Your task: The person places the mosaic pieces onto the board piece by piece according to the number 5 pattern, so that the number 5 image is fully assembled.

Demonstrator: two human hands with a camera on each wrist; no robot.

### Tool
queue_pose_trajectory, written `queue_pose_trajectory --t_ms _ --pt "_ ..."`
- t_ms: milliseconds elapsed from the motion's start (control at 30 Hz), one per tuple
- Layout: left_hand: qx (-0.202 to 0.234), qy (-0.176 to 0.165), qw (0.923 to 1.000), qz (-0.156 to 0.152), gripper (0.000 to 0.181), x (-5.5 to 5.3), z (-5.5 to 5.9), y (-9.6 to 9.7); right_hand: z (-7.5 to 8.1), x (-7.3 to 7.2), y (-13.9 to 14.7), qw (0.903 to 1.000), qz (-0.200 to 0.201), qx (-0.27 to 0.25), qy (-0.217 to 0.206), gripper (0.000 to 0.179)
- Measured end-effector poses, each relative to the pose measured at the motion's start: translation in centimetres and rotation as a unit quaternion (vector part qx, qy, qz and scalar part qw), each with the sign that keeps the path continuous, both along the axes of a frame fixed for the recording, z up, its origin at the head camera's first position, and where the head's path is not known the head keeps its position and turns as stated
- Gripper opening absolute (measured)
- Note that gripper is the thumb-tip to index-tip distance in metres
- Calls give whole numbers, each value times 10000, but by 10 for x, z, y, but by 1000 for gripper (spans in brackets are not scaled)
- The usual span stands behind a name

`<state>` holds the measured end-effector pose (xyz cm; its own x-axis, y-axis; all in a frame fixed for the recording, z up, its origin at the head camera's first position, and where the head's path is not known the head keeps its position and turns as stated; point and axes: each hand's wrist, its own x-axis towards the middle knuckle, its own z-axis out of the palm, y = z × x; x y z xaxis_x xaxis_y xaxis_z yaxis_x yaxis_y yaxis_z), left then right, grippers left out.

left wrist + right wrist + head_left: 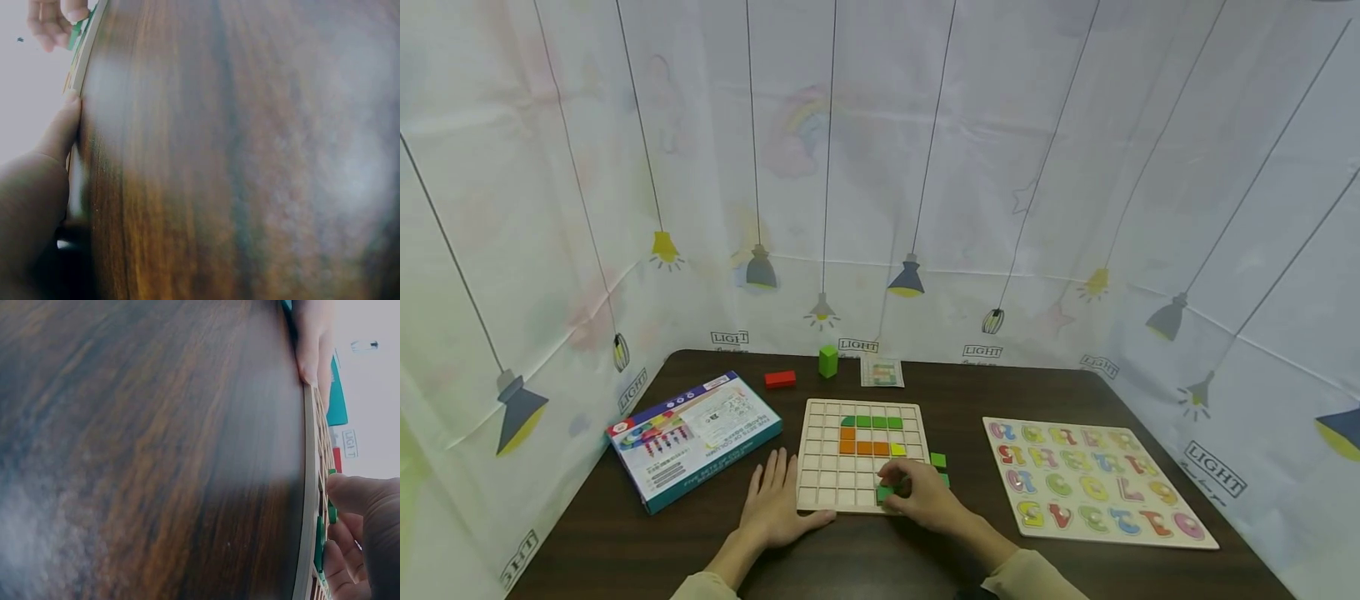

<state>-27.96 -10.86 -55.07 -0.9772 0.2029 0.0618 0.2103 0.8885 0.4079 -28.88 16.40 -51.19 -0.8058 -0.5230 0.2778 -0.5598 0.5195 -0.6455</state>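
Observation:
A wooden grid board (pixel 827 479) lies on the dark table with green, orange and yellow square tiles set in some cells. My left hand (pixel 771 504) rests flat at the board's near left corner, its thumb along the near edge. Over the near right part of the board, my right hand (pixel 925 498) pinches a green tile (pixel 332 512) between thumb and fingers. Below those fingers another green tile (pixel 883 495) sits on the board near its corner. Beyond the board's right edge lie more green tiles (pixel 938 460), one partly hidden by the right hand.
Left of the board lies a flat printed box (pixel 700 437). A red block (pixel 780 379), an upright green block (pixel 828 361) and a small pattern card (pixel 882 372) are behind it. To the right lies a letter puzzle board (pixel 1097 483). Printed curtains (pixel 880 167) surround the table.

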Motion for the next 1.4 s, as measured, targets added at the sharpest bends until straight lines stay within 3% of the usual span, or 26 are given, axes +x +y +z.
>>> queue_pose_trajectory --t_ms 167,633,933,1067,1267,1400 --pt "13 -40 10000 0 121 1 3 1 0 0 0 9997 16 183 185 30" --pt "76 -81 9999 -10 120 4 12 2 3 1 0 9993 48 335 164 28" --pt "65 -49 10000 -47 118 8 13 2 5 -2 12 9993 -91 -164 332 25" --pt "12 -105 9999 -22 117 9 16 3 6 -5 23 9973 -230 -429 552 24" --pt "48 -119 9999 -54 116 10 18 3 6 -8 42 9953 -749 -229 577 23" --pt "60 -18 10000 -26 117 8 11 2 2 -8 53 9936 -970 -115 566 23"
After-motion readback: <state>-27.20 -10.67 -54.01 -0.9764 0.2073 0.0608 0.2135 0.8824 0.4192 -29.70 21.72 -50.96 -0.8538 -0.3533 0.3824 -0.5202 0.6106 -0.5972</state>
